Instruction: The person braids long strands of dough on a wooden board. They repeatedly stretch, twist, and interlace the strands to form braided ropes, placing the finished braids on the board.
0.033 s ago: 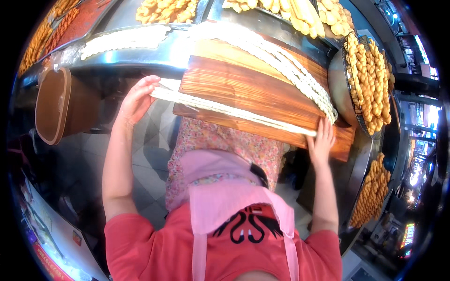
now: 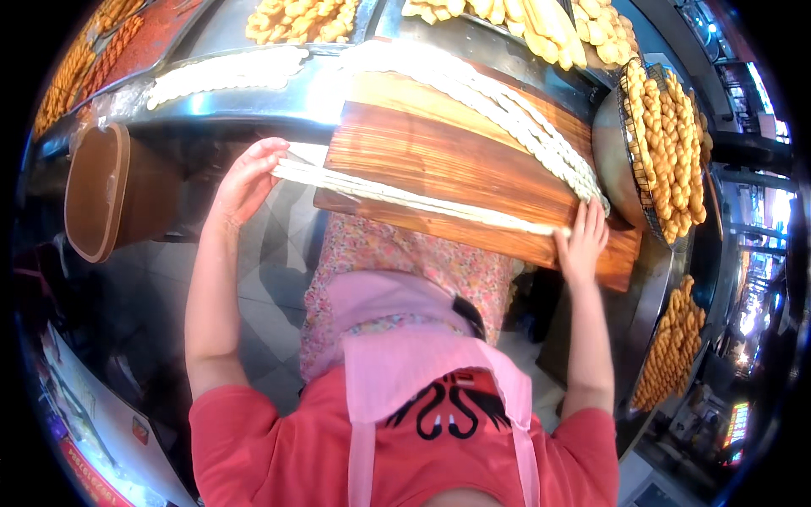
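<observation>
Because they look like raw dough, the long pale dough strands should handle as light, soft and stretchy, perhaps slightly tacky, and could thin or tear if pulled hard; the two ends seem the best places to take hold, with a gentle pinch. They run side by side along the near edge of the wooden board, their left end out past its side. There the left hand keeps a narrow grip on that end, off the board. At the other end the right hand lies over the board, fingers nearly straight on the strands; whether that grip pinches them, I cannot tell. Behind, twisted dough curves across the board toward the right fingertips. Beyond stand a metal bowl with fried twists beside it, and the metal table.
</observation>
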A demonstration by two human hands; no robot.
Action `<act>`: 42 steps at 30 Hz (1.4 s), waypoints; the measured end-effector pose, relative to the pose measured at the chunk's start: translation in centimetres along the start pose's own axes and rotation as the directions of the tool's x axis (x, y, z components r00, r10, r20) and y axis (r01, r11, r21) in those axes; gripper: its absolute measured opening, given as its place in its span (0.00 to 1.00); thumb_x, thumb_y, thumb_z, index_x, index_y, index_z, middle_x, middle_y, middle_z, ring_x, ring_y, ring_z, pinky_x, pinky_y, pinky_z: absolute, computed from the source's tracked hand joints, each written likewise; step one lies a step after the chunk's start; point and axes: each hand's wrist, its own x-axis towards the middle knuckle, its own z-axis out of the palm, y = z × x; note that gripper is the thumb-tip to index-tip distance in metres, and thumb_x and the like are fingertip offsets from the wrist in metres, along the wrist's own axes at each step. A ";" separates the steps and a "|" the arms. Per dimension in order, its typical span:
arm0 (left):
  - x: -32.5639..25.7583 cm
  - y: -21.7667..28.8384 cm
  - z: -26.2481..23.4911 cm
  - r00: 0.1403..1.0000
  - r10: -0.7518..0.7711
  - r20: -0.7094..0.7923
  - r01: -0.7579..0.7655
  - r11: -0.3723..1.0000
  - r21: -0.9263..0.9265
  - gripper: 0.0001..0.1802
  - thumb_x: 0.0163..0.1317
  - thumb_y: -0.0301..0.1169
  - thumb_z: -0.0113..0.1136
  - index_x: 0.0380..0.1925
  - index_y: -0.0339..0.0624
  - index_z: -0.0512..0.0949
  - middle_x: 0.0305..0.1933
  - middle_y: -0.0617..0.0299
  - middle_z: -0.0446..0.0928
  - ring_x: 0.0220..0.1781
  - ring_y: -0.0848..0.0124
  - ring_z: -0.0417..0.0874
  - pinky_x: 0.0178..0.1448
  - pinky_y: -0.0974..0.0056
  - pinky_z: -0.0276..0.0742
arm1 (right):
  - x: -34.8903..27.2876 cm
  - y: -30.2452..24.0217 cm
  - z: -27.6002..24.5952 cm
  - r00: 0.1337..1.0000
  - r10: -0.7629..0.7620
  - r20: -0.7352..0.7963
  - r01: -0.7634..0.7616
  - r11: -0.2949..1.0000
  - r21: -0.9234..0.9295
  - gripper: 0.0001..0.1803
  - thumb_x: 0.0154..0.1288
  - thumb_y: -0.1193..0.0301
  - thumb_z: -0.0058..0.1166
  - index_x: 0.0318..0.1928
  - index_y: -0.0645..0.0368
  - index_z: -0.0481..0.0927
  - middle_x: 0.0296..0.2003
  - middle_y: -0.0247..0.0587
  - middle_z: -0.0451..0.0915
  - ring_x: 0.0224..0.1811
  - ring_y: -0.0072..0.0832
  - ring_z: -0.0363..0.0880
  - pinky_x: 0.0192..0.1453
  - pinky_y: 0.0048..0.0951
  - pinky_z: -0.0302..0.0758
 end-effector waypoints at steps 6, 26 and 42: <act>-2.7 4.2 -1.3 0.995 0.045 -0.089 -0.014 0.949 0.314 0.12 0.57 0.25 0.63 0.43 0.42 0.80 0.41 0.68 0.78 0.45 0.77 0.75 0.51 0.71 0.69 | 11.4 -7.8 -0.1 0.960 -0.226 -0.167 0.272 0.897 0.350 0.31 0.65 0.63 0.51 0.65 0.60 0.62 0.67 0.50 0.58 0.69 0.47 0.56 0.69 0.47 0.53; -1.2 20.4 -15.5 0.707 0.706 0.045 0.251 -0.310 0.917 0.10 0.54 0.21 0.61 0.38 0.41 0.81 0.38 0.57 0.78 0.36 0.61 0.82 0.43 0.64 0.77 | 23.7 -30.4 -4.2 0.823 -0.442 -0.357 0.506 0.284 0.814 0.13 0.61 0.64 0.57 0.42 0.57 0.79 0.37 0.42 0.79 0.40 0.41 0.78 0.44 0.34 0.76; 9.8 5.9 -8.5 0.859 0.489 0.152 0.093 -0.441 0.893 0.36 0.62 0.41 0.56 0.68 0.46 0.57 0.73 0.48 0.49 0.75 0.52 0.50 0.73 0.42 0.43 | 12.5 -26.0 -1.1 0.784 -0.537 -0.313 0.582 0.459 0.671 0.16 0.59 0.72 0.49 0.49 0.54 0.78 0.55 0.43 0.72 0.62 0.38 0.66 0.67 0.44 0.60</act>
